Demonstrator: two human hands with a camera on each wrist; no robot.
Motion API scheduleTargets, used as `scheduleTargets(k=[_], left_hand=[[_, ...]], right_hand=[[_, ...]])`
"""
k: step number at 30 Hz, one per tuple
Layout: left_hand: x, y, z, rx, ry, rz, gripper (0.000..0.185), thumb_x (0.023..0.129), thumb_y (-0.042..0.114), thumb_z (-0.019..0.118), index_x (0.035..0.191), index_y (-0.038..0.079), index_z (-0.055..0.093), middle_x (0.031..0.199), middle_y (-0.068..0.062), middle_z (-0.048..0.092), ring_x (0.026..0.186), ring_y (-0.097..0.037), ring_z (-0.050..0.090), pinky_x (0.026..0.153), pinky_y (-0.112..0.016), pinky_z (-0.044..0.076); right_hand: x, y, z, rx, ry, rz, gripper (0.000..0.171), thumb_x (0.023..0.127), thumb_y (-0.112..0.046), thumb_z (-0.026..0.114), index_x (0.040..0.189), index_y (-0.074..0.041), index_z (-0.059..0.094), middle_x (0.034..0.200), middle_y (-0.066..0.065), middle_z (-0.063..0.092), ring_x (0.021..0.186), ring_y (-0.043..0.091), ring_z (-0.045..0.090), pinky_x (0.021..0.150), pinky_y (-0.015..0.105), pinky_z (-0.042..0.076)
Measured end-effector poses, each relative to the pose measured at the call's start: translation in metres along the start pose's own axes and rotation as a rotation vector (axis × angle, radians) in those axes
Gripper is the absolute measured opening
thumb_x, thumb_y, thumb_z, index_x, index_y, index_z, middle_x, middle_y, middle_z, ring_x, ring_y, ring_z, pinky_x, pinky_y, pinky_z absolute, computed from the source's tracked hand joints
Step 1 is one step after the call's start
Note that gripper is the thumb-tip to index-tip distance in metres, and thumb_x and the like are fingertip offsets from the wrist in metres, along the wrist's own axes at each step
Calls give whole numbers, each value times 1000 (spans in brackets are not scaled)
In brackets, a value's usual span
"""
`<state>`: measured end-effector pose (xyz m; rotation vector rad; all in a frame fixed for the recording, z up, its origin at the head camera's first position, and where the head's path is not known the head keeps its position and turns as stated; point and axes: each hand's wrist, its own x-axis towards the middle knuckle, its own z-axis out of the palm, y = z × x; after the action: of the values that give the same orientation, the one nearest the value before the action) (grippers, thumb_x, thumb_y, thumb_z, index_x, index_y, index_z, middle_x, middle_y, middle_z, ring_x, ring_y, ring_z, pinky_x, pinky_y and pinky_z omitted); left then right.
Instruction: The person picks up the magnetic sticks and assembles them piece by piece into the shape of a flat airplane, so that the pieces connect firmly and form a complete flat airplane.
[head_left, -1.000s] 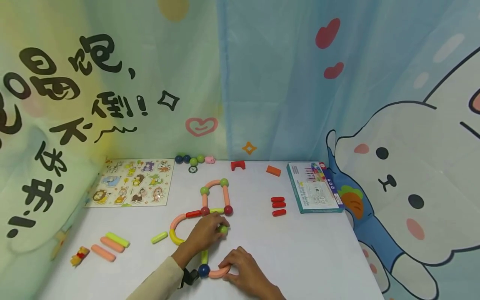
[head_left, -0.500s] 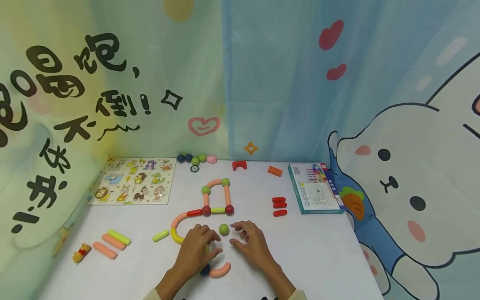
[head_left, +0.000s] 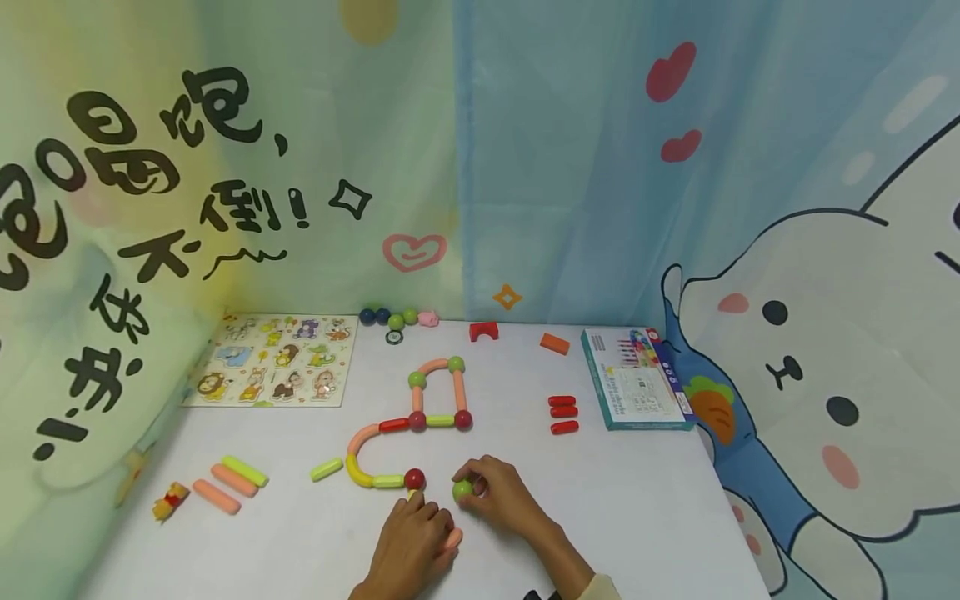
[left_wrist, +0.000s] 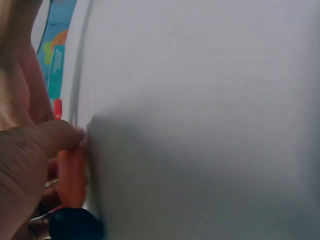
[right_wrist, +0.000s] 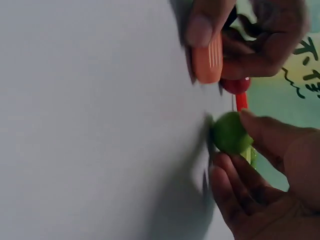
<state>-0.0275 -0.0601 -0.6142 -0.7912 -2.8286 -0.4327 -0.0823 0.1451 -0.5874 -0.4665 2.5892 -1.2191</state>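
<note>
Green ball (head_left: 462,490), one, pinched; three red rods (head_left: 562,413) apart.

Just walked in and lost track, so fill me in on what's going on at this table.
A person is building a figure from coloured rods and balls on the white table. The right hand pinches a green ball just right of the red ball that ends the curved chain. The left hand grips a salmon curved rod near the table's front edge. Spare red rods, an animal puzzle board and a box lie around.
</note>
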Motion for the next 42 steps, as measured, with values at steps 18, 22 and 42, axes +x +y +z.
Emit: scheduleTargets(k=[18, 22, 42], left_hand=[[-11, -6, -3, -123, 41, -50, 28, 81, 49, 89, 96, 29, 75, 85, 17, 64, 85, -5, 46, 75, -28, 37], [-14, -27, -19, -127, 207, -201, 27, 82, 39, 91, 98, 26, 75, 85, 15, 65, 87, -6, 50, 76, -30, 43], [-23, -197, -87, 41, 116, -1005, 48, 96, 24, 73, 127, -10, 57, 120, -39, 58, 111, -56, 53, 92, -64, 43]], right_hand=[[-38, 5, 2, 199, -86, 44, 32, 83, -13, 91, 110, -13, 74, 102, 0, 72, 80, 16, 67, 67, 19, 52], [-38, 4, 4, 209, -92, 74, 32, 84, -13, 90, 111, -14, 74, 103, -2, 71, 82, 16, 67, 68, 19, 53], [-41, 5, 9, 246, -68, 116, 32, 84, -11, 90, 112, -13, 74, 106, -2, 73, 84, 11, 65, 71, 19, 52]])
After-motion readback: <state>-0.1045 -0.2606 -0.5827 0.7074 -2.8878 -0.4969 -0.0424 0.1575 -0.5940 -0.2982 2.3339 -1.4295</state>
